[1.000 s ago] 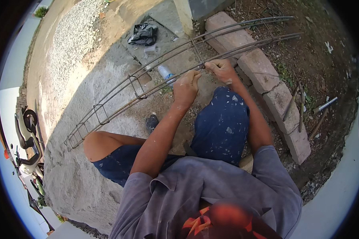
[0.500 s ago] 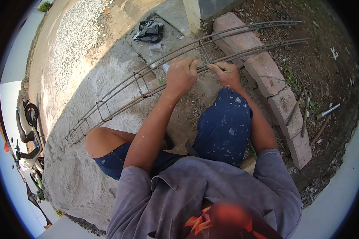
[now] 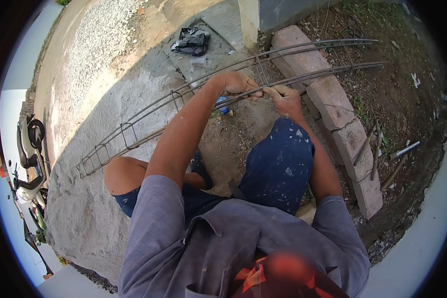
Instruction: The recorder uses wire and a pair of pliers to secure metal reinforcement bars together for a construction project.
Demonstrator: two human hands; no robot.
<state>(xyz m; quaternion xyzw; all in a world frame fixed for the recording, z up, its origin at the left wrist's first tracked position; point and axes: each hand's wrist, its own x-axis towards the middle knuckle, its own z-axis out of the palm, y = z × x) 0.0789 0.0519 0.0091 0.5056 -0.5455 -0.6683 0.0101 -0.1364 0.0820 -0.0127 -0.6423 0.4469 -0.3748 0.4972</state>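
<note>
A long rebar cage [image 3: 151, 136], made of thin steel bars with several square stirrups, slants across in front of me from lower left to upper right. My left hand [image 3: 237, 84] reaches over the cage, its fingers closed around the near bars. Right beside it, my right hand [image 3: 284, 99] is closed in a pinch at the same bars, where a stirrup [image 3: 261, 69] meets them. The two hands' fingertips almost touch. Whether a tie wire is between them is too small to see. My right forearm rises beside my bent knee.
Pinkish concrete blocks [image 3: 330, 102] form a row under the cage's right end, with soil and sticks [image 3: 377, 149] beyond. A black plastic bag [image 3: 191, 41], a clear cup [image 3: 198, 62] and a blue scrap [image 3: 223, 107] lie on the ground. Gravel [image 3: 99, 39] and a motorcycle [image 3: 32, 164] are leftward.
My left hand has turned over and moved right, its fingers now meeting the right hand's at the stirrup. The right hand has shifted slightly. The blue scrap has come into sight.
</note>
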